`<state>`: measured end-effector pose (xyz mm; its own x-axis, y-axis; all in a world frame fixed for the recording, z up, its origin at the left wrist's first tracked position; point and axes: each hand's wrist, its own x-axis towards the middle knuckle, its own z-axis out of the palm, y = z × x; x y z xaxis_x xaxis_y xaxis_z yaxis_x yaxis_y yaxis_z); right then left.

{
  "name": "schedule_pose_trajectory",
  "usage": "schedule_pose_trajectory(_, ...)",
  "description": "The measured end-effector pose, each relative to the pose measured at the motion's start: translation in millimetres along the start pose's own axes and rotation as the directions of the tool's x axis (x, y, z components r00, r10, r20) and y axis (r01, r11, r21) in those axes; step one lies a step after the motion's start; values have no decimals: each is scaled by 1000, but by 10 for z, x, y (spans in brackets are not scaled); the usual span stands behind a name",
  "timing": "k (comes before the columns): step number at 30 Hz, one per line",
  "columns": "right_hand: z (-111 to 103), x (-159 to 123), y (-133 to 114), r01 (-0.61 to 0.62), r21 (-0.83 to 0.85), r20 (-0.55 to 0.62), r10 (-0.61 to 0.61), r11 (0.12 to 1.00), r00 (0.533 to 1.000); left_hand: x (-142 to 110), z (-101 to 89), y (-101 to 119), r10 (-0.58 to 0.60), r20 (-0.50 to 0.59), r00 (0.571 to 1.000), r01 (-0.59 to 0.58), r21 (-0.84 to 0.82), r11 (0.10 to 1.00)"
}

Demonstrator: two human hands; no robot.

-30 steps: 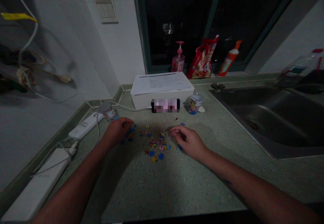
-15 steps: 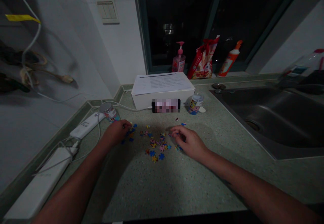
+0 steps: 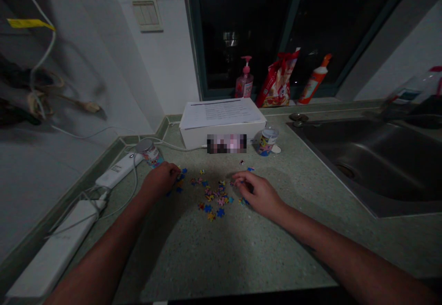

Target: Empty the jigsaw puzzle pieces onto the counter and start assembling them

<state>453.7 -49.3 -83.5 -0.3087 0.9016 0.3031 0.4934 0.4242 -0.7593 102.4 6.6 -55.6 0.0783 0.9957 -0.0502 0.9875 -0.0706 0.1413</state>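
Several small coloured jigsaw pieces [image 3: 213, 198] lie scattered on the speckled green counter [image 3: 221, 254]. My left hand [image 3: 161, 178] rests on the counter at the left edge of the pieces, fingers curled over a few blue ones. To the right of the pieces is my right hand [image 3: 258, 192], its fingers bent and pinched together over the pieces there. What either hand holds is too small and dark to make out. A small tin [image 3: 149, 152] lies on its side just beyond my left hand.
A white box [image 3: 221, 123] with a paper on top stands behind the pieces, a small printed cup [image 3: 267, 141] beside it. White power strips [image 3: 51, 250] and cables run along the left wall. A steel sink [image 3: 373, 158] fills the right. Bottles [image 3: 243, 83] and a red bag stand on the window sill.
Both hands have stayed nearly in place. My left hand has shifted slightly toward me; the right hand's fingers have moved a little.
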Motion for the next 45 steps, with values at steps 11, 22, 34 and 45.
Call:
schedule_pose_trajectory(11,16,-6,23,8,6,-8,-8,1000,1000,-52,-21,88,61,-74,995,-64,-47,997)
schedule_pose_trajectory(22,15,-1,20,-1,4,-12,1,1000,1000,-213,-75,404,266,-11,964,-262,-213,941)
schedule_pose_trajectory(34,-3,9,2,9,-9,-11,-10,1000,1000,-348,-131,521,435,177,883,-315,-463,828)
schedule_pose_trajectory(45,-13,6,4,-12,-17,5,12,1000,1000,-399,-109,520,508,276,816,-356,-453,817)
